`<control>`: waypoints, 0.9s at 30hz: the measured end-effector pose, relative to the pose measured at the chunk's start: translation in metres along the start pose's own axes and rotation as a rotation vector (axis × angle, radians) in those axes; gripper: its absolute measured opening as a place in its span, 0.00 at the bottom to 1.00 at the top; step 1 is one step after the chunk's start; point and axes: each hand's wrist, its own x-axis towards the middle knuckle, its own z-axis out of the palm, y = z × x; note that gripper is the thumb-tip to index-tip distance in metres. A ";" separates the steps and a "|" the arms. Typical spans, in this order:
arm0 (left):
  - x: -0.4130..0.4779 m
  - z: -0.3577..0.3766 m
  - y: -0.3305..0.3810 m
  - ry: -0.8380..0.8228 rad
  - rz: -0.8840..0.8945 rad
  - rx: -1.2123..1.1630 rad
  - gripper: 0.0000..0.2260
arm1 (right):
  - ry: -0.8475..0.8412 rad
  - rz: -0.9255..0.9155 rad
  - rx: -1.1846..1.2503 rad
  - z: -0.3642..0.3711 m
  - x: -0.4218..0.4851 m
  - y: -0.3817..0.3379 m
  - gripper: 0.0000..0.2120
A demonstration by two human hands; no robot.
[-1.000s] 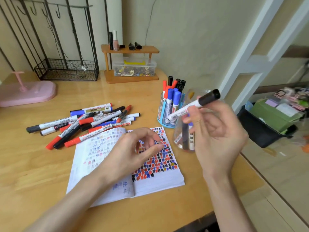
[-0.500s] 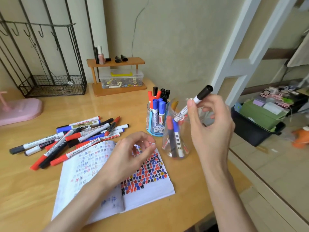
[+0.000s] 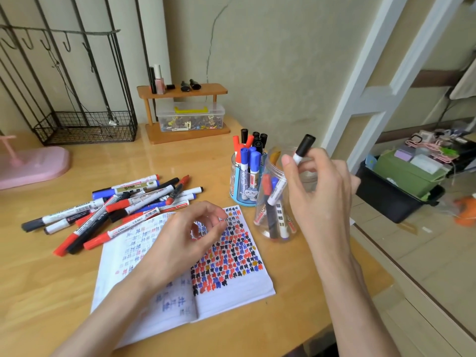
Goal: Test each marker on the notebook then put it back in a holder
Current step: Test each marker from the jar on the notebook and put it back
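Head-worn camera looks forward and down, close over the desk (image 3: 51,279).

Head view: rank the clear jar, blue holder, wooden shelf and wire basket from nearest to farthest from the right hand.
From the right hand, which holds a marker:
1. Clear jar, directly beside the hand, on its left.
2. Blue holder, just behind and left of the jar.
3. Wooden shelf, at the back wall.
4. Wire basket, far back left.

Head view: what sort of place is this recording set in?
Probably a home desk, perhaps in a bedroom: a light wooden desk against a plastered wall, a small wooden shelf holding a pink nail-polish bottle, and a white ladder-like frame beside it.
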 end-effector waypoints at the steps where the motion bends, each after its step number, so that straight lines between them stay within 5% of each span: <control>1: -0.001 0.000 -0.001 0.001 -0.003 0.003 0.02 | 0.000 0.002 0.003 0.000 -0.001 -0.001 0.10; 11: -0.009 -0.015 -0.006 0.021 -0.027 -0.020 0.03 | 0.020 -0.005 0.052 0.001 -0.009 -0.008 0.11; 17: -0.030 -0.051 -0.030 0.106 -0.099 0.091 0.03 | 0.126 -0.182 0.025 0.018 -0.040 -0.028 0.08; 27: -0.055 -0.102 -0.096 0.288 -0.228 0.929 0.12 | -0.167 -0.192 0.208 0.078 -0.084 -0.042 0.07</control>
